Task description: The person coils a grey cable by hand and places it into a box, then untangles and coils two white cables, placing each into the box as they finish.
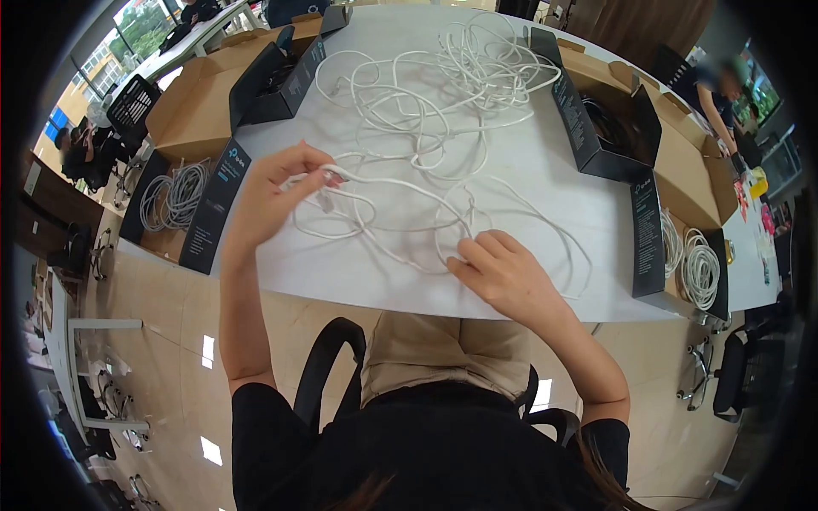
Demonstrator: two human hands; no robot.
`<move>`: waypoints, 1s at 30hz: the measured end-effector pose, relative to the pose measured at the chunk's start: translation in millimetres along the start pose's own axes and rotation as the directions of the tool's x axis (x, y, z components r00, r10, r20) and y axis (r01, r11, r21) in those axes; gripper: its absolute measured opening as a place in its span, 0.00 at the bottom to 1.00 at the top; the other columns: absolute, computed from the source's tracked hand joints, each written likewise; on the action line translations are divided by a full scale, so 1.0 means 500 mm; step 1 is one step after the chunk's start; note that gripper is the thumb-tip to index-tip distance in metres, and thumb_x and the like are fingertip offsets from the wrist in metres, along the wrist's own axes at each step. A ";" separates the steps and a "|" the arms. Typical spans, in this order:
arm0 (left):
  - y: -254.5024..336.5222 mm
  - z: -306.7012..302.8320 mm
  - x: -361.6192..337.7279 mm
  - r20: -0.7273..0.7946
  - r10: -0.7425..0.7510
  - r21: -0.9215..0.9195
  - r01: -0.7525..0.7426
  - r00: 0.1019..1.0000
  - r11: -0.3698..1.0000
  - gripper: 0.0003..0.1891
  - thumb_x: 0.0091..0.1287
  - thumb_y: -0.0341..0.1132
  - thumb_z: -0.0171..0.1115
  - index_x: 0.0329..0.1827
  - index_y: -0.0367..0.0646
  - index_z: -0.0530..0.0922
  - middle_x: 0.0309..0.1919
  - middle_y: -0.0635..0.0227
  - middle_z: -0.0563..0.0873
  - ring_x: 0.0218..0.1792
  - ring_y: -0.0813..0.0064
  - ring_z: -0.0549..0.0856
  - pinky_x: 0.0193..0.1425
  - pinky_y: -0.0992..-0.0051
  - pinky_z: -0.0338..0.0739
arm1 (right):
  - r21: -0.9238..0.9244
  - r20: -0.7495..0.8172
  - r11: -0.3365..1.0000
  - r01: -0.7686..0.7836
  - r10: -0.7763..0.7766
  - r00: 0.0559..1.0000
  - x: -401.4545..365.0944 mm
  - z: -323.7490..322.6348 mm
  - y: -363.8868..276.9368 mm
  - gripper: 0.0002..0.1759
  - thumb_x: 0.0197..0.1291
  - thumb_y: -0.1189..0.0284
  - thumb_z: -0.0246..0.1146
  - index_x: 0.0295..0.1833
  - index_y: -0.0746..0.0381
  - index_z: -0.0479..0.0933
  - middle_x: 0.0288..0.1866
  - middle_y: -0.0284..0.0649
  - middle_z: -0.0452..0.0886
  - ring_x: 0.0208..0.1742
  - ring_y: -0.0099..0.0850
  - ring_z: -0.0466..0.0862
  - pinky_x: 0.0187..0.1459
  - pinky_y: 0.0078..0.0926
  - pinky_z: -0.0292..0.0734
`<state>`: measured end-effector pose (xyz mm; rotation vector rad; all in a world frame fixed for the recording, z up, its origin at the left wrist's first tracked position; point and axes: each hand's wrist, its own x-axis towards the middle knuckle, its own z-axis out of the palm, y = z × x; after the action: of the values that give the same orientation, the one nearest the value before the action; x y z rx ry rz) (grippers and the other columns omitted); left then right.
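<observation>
A long white network cable [400,183] lies in loose loops on the white table in front of me. My left hand [285,192] is closed in a pinch on it, with a clear plug close to the fingertips. Lower and to the right, my right hand [504,271] has its fingers curled round another stretch of cable, the exact grip partly hidden. Between my hands the cable runs in a slack arc above the table. Farther back, a tangled heap of white cable [490,72] spreads over the tabletop.
On the left stand an open box of coiled grey-white cable [207,209] and a box with dark contents [300,85]. On the right are a box with black cable [588,140] and one with white coils [648,247]. A person [711,98] works at the far right.
</observation>
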<state>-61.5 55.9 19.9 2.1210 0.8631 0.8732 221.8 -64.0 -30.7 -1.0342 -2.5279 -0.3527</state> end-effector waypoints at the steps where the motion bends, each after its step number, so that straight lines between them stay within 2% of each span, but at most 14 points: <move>1: 0.005 -0.008 -0.003 -0.008 -0.077 -0.243 0.073 0.997 0.967 0.07 0.63 0.29 0.57 0.38 0.33 0.78 0.29 0.67 0.84 0.35 0.75 0.84 0.53 0.73 0.73 | 0.002 0.011 1.000 -0.010 0.010 1.000 -0.010 -0.004 0.005 0.12 0.41 0.75 0.59 0.36 0.62 0.75 0.33 0.36 0.68 0.36 0.30 0.72 0.45 0.27 0.71; 4: -0.004 -0.057 -0.019 0.075 -0.082 -0.458 0.107 0.994 0.883 0.08 0.62 0.29 0.58 0.40 0.33 0.78 0.29 0.66 0.83 0.34 0.72 0.85 0.42 0.77 0.76 | -0.034 0.003 0.998 -0.048 0.049 0.999 -0.036 -0.015 0.038 0.11 0.42 0.75 0.59 0.36 0.62 0.76 0.32 0.36 0.68 0.38 0.31 0.73 0.45 0.27 0.71; 5: 0.000 -0.067 -0.025 0.043 -0.165 -0.478 0.165 0.985 0.863 0.07 0.62 0.27 0.56 0.40 0.35 0.78 0.27 0.67 0.83 0.32 0.74 0.85 0.52 0.69 0.77 | -0.053 -0.008 0.997 -0.056 0.056 0.998 -0.044 -0.017 0.050 0.12 0.42 0.75 0.58 0.36 0.62 0.76 0.31 0.37 0.68 0.39 0.33 0.74 0.48 0.29 0.72; 8: -0.029 -0.109 -0.050 -0.010 -0.148 -0.646 0.107 0.989 0.756 0.09 0.65 0.30 0.56 0.43 0.33 0.77 0.28 0.67 0.83 0.32 0.74 0.85 0.45 0.75 0.78 | -0.103 -0.059 0.991 -0.088 0.082 0.995 -0.065 -0.023 0.078 0.12 0.42 0.76 0.58 0.37 0.63 0.77 0.31 0.38 0.69 0.40 0.34 0.75 0.52 0.32 0.73; 9: -0.036 -0.119 -0.059 -0.083 -0.168 -0.646 0.076 0.982 0.759 0.09 0.67 0.31 0.53 0.44 0.34 0.76 0.28 0.69 0.82 0.32 0.76 0.85 0.45 0.75 0.79 | -0.103 -0.053 0.989 -0.106 0.101 0.993 -0.069 -0.027 0.087 0.13 0.42 0.77 0.58 0.37 0.64 0.77 0.30 0.38 0.68 0.39 0.34 0.75 0.57 0.34 0.72; 12: -0.044 -0.128 -0.072 -0.145 -0.130 -0.790 -0.036 0.981 0.613 0.10 0.69 0.31 0.51 0.46 0.34 0.75 0.30 0.71 0.82 0.34 0.78 0.84 0.44 0.76 0.79 | -0.116 -0.075 0.982 -0.146 0.138 0.988 -0.083 -0.035 0.111 0.13 0.42 0.77 0.57 0.37 0.64 0.78 0.30 0.37 0.67 0.38 0.34 0.75 0.59 0.35 0.72; 13: -0.057 -0.134 -0.075 -0.132 -0.114 -0.822 -0.044 0.985 0.568 0.10 0.70 0.32 0.49 0.46 0.35 0.74 0.31 0.72 0.81 0.37 0.79 0.83 0.45 0.78 0.79 | -0.118 -0.083 0.979 -0.164 0.155 0.984 -0.086 -0.038 0.116 0.14 0.41 0.78 0.58 0.37 0.64 0.78 0.30 0.37 0.67 0.39 0.34 0.75 0.58 0.34 0.72; 16: -0.055 -0.127 -0.081 -0.248 -0.218 -0.843 -0.100 0.944 0.528 0.09 0.71 0.32 0.48 0.45 0.36 0.74 0.33 0.72 0.81 0.38 0.80 0.83 0.46 0.78 0.79 | -0.171 -0.113 0.967 -0.186 0.169 0.979 -0.091 -0.040 0.135 0.14 0.40 0.79 0.58 0.38 0.64 0.79 0.30 0.37 0.68 0.41 0.34 0.75 0.58 0.34 0.73; 19: -0.062 -0.129 -0.086 -0.299 -0.238 -0.848 -0.143 0.924 0.510 0.09 0.71 0.33 0.48 0.44 0.37 0.73 0.34 0.72 0.80 0.39 0.79 0.82 0.44 0.78 0.78 | -0.161 -0.063 0.962 -0.219 0.211 0.975 -0.097 -0.047 0.147 0.14 0.42 0.81 0.60 0.39 0.63 0.79 0.31 0.37 0.70 0.45 0.36 0.76 0.58 0.33 0.73; 20: -0.060 -0.126 -0.089 -0.306 -0.226 -0.830 -0.142 0.925 0.539 0.09 0.71 0.33 0.48 0.44 0.37 0.74 0.33 0.72 0.80 0.38 0.78 0.82 0.44 0.77 0.78 | -0.151 -0.047 0.961 -0.231 0.227 0.973 -0.098 -0.048 0.148 0.14 0.42 0.81 0.60 0.39 0.63 0.79 0.31 0.37 0.71 0.46 0.36 0.76 0.58 0.34 0.73; 23: -0.049 -0.105 -0.089 -0.289 -0.166 -0.747 -0.113 0.943 0.656 0.10 0.71 0.33 0.49 0.45 0.36 0.74 0.32 0.70 0.81 0.36 0.77 0.83 0.43 0.77 0.78 | 0.032 -0.027 0.954 -0.298 0.298 0.954 -0.102 -0.045 0.140 0.15 0.41 0.82 0.62 0.40 0.61 0.80 0.32 0.37 0.74 0.44 0.37 0.77 0.56 0.33 0.74; 25: -0.035 -0.077 -0.083 -0.216 -0.112 -0.642 -0.055 0.970 0.765 0.11 0.70 0.33 0.50 0.47 0.35 0.74 0.33 0.68 0.81 0.35 0.76 0.83 0.43 0.77 0.78 | 0.130 0.013 0.937 -0.325 0.326 0.945 -0.089 -0.044 0.127 0.17 0.41 0.83 0.63 0.40 0.60 0.80 0.33 0.37 0.76 0.44 0.37 0.77 0.54 0.33 0.74; 28: 0.028 -0.004 -0.056 -0.210 -0.124 -0.423 0.024 0.970 0.906 0.10 0.69 0.32 0.52 0.44 0.34 0.76 0.29 0.66 0.82 0.33 0.75 0.83 0.38 0.78 0.76 | 0.205 0.056 0.929 -0.308 0.303 0.951 -0.069 -0.037 0.114 0.19 0.40 0.85 0.62 0.42 0.60 0.80 0.34 0.37 0.76 0.43 0.37 0.77 0.50 0.32 0.74; 30: 0.048 0.041 -0.042 -0.163 -0.029 -0.422 -0.043 0.986 0.906 0.08 0.67 0.29 0.53 0.42 0.33 0.77 0.28 0.67 0.83 0.32 0.77 0.83 0.38 0.80 0.76 | 0.259 0.069 0.921 -0.290 0.281 0.957 -0.056 -0.036 0.109 0.20 0.40 0.86 0.61 0.43 0.59 0.80 0.35 0.37 0.77 0.43 0.37 0.77 0.48 0.32 0.74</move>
<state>-50.0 20.1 20.5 1.6897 0.6704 1.1399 283.6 -49.9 -22.6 -1.2799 -2.3197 0.0861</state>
